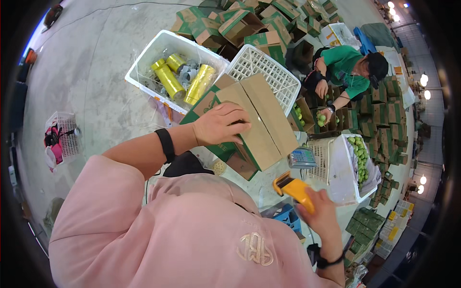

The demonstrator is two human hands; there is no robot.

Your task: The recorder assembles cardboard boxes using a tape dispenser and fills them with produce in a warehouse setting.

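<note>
A cardboard box (pixel 269 122) with green printed sides stands tilted before me, its two top flaps folded down to meet along a seam. My left hand (pixel 222 124) grips the box's near left edge, thumb and fingers bent over the top flap. Low on the right, apart from the box, my right hand (pixel 321 211) is closed around a yellow tool (pixel 298 190) that looks like a tape dispenser. Its dark front end points up and left towards the box. Whether tape is loaded I cannot make out.
Beyond the box stand a white crate (pixel 165 37) of yellow tape rolls (pixel 168 79) and an upturned white basket (pixel 266 65). A scale (pixel 302 157) sits to the right, near a white bin (pixel 336 192) of green fruit. A co-worker (pixel 348 69) handles fruit among boxes.
</note>
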